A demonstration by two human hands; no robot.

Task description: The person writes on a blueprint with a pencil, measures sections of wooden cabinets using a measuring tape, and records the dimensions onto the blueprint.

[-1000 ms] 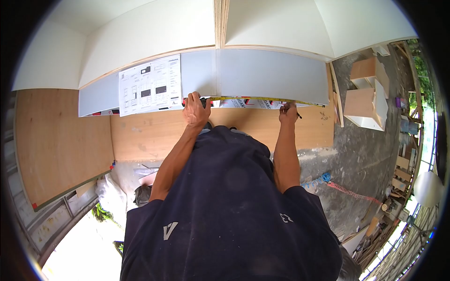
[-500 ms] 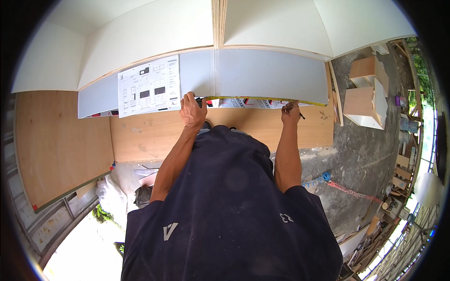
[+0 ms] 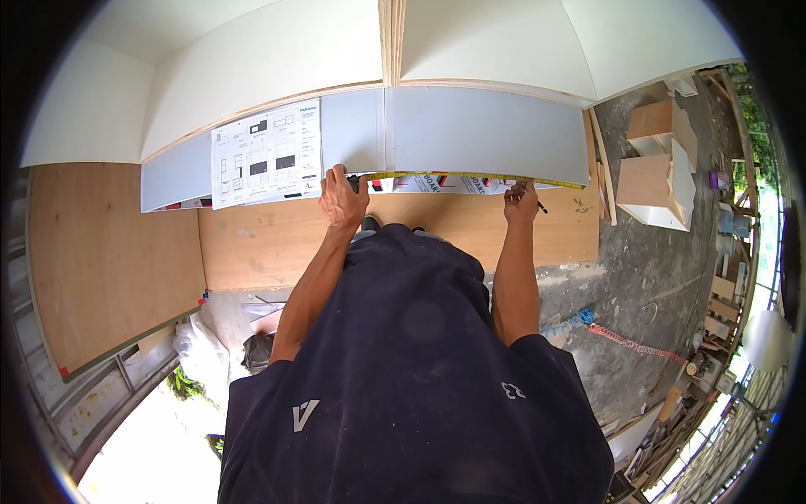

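My left hand (image 3: 342, 200) is closed around the dark case of a tape measure, which its fingers mostly hide. From there the yellow tape blade (image 3: 453, 175) runs right along the front edge of a grey panel (image 3: 478, 130), out to the panel's right end. My right hand (image 3: 521, 202) is closed on a dark pencil or pen (image 3: 541, 207), whose end pokes out to the right. The fingertips of that hand are at the blade near the panel edge. A printed drawing sheet (image 3: 267, 151) lies on the panel, left of my left hand.
White cabinet boxes (image 3: 495, 38) with plywood edges stand behind the panel. A long wooden board (image 3: 403, 210) lies below, and a large plywood sheet (image 3: 117, 252) is at left. Small cabinets (image 3: 655, 189) stand on the concrete floor at right, near a coiled hose (image 3: 630, 340).
The tape blade's yellow face is turned slightly more toward me. My left hand has shifted a touch to the left; otherwise little differs.
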